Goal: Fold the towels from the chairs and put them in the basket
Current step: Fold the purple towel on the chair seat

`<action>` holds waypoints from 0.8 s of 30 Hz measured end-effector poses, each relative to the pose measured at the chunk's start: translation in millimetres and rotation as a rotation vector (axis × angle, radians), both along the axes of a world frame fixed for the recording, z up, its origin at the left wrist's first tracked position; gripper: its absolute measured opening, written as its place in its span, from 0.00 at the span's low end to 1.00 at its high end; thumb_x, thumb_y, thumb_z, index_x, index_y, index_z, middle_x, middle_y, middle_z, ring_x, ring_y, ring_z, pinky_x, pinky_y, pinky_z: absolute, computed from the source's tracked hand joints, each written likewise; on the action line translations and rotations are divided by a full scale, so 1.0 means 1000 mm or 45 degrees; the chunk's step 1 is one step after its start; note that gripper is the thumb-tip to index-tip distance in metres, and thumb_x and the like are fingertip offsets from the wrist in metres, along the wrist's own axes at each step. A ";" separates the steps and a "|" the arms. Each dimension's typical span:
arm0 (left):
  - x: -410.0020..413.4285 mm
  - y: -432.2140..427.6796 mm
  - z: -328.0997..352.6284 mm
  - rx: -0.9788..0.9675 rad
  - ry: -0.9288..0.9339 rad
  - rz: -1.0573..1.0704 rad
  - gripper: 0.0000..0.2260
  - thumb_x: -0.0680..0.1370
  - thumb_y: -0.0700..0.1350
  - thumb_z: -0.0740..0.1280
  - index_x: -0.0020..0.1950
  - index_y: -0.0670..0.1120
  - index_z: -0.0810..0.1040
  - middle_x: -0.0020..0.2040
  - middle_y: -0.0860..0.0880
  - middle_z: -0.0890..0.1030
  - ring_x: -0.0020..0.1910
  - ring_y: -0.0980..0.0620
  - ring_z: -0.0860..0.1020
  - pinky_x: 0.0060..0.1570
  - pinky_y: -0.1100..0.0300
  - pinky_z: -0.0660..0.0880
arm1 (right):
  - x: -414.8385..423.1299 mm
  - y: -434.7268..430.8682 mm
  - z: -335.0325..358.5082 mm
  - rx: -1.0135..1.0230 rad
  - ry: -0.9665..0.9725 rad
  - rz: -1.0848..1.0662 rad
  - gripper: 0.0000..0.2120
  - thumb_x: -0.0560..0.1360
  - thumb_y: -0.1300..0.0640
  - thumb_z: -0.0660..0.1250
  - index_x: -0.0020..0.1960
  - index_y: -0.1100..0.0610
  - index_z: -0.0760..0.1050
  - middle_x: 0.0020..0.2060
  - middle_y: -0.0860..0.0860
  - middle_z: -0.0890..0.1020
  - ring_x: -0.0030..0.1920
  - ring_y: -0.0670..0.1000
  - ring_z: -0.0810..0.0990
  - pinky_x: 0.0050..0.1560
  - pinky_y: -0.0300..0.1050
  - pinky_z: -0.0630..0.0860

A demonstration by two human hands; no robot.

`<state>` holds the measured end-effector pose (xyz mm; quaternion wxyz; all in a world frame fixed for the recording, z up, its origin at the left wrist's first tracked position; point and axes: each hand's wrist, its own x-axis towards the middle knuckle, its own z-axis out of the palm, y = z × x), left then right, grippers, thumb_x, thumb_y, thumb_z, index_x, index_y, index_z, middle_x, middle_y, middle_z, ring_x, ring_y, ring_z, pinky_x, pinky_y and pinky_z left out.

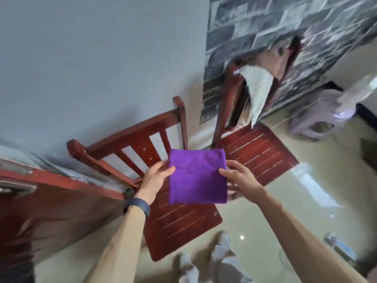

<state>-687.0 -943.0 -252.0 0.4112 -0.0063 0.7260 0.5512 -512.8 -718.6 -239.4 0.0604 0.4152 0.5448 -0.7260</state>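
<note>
The left hand [155, 176] pinches the left edge of a purple towel [197, 176], with the thumb on the front face and the fingers behind the cloth. The right hand [239, 180] grips the right edge in the same way, thumb in front and the other fingers under the cloth. The towel is folded into a flat, almost square shape and it hangs in the air between both hands, above the seat of the near chair [179, 219], not touching it. A dark band [137, 205] sits on the left wrist.

Just beside it, to the right, stands a second red wooden chair [259, 152], and a white towel [258, 88] hangs over its backrest. Its seat carries nothing. Further right on the shiny floor [265, 217] there is a pale plastic stool [318, 117], blurred. No basket can be seen in this view, so its content cannot be told. Below, two light shoes [220, 252] of the person stand on the floor
</note>
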 end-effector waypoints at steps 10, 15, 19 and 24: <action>0.046 0.116 0.210 0.390 0.214 -0.518 0.11 0.77 0.45 0.71 0.60 0.53 0.80 0.54 0.49 0.83 0.48 0.50 0.83 0.45 0.51 0.78 | 0.127 0.024 0.180 0.327 0.405 -0.521 0.10 0.78 0.64 0.68 0.59 0.59 0.76 0.42 0.54 0.84 0.34 0.49 0.83 0.35 0.42 0.79; 0.113 0.164 0.255 0.550 0.179 -0.723 0.13 0.78 0.42 0.70 0.62 0.48 0.79 0.48 0.46 0.84 0.44 0.46 0.82 0.36 0.56 0.79 | 0.210 0.021 0.226 0.509 0.508 -0.801 0.09 0.79 0.62 0.68 0.59 0.58 0.76 0.49 0.57 0.86 0.46 0.55 0.85 0.41 0.47 0.82; 0.166 0.204 0.277 0.648 0.084 -0.911 0.12 0.78 0.42 0.71 0.60 0.50 0.79 0.51 0.46 0.85 0.43 0.49 0.83 0.38 0.53 0.80 | 0.271 0.024 0.252 0.613 0.545 -1.013 0.12 0.78 0.58 0.69 0.62 0.56 0.77 0.53 0.55 0.86 0.52 0.57 0.85 0.50 0.54 0.83; 0.230 0.265 0.296 0.717 0.037 -1.088 0.13 0.77 0.43 0.71 0.61 0.49 0.78 0.52 0.46 0.85 0.43 0.47 0.84 0.44 0.48 0.80 | 0.333 0.045 0.272 0.666 0.597 -1.240 0.13 0.77 0.57 0.69 0.62 0.55 0.78 0.51 0.54 0.85 0.41 0.50 0.85 0.37 0.47 0.81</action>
